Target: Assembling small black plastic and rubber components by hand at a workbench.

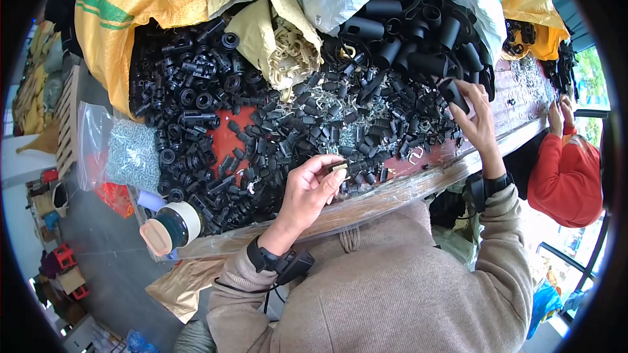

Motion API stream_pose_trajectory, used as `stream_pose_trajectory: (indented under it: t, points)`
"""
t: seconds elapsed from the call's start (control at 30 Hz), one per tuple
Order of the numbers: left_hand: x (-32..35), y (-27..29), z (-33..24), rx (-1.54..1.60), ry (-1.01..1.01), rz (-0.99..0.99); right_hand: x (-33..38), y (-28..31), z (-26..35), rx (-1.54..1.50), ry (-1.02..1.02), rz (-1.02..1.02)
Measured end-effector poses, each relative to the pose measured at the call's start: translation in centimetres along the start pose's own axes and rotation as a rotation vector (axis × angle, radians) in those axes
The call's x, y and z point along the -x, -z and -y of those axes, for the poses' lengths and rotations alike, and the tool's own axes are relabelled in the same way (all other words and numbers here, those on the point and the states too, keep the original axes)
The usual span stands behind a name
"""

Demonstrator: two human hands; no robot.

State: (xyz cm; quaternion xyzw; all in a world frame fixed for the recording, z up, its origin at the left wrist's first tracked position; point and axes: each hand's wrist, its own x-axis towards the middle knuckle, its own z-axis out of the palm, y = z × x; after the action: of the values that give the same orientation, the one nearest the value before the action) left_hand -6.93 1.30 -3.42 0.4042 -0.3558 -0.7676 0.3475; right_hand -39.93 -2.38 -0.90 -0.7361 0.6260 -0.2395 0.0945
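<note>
My left hand point(307, 191) pinches a small black part with a cream-coloured piece point(339, 168) between thumb and fingers, above the table's near edge. Farther right, my right hand point(482, 121) grips a black plastic tube point(451, 94) at the rim of a heap of similar black tubes point(425, 62). Between the hands and beyond them spreads a pile of small black plastic pieces point(314, 117), mixed with small metal bits. A sack of cream plastic parts point(288, 59) opens toward the middle of the pile.
Black ring-like and tubular parts point(190, 91) heap at the left, by a yellow sack point(104, 39). A clear bag of screws point(133, 153) and a jar with a pale lid point(157, 235) stand at the left edge. Another person in red point(568, 173) works at the far right.
</note>
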Motion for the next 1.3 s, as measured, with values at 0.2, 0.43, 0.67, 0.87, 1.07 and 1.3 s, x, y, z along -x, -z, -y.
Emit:
stream_pose_trajectory:
  t: [0.2, 0.43, 0.67, 0.87, 1.07, 1.3]
  points:
    - [-0.1, -0.3, -0.1, 0.003, 0.008, 0.021, -0.2, 1.8, 4.2, -0.476, -0.068, 0.226]
    - [-0.1, -1.2, -0.8, 0.017, 0.021, 0.063, -0.7, -2.2, 9.2, -0.806, 0.134, 0.656]
    - [0.2, -1.2, -0.9, 0.051, 0.031, 0.093, 0.0, -3.3, 9.7, -0.963, -0.011, 0.635]
    - [0.1, -1.7, -0.9, 0.024, 0.047, 0.098, 0.5, -3.7, 10.4, -0.913, 0.186, 0.594]
    - [-0.1, -1.7, -1.0, 0.055, 0.127, 0.079, 1.2, -4.2, 11.0, -0.812, 0.249, 0.497]
    - [-0.5, -1.8, -0.6, 0.111, 0.21, 0.073, 1.7, -5.7, 11.1, -0.832, 0.179, 0.435]
